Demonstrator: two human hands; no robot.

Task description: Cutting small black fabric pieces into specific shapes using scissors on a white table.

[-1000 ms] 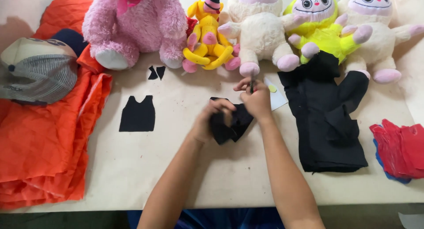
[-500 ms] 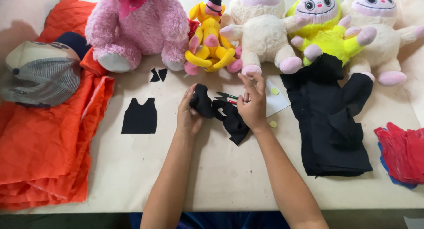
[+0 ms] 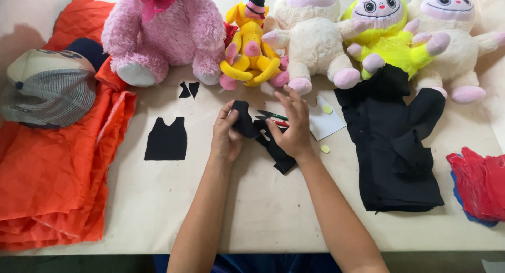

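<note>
Near the middle of the frame, my left hand (image 3: 227,133) pinches a small black cloth piece (image 3: 263,136) just above the worktop (image 3: 263,215); my right hand (image 3: 292,126), fingers half spread, steadies it from the right, scissors (image 3: 273,116) lying behind within reach.

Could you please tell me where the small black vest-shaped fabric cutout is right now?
In the head view, the vest-shaped cutout lies flat on the table, left of the left hand, beside the orange fabric.
</note>
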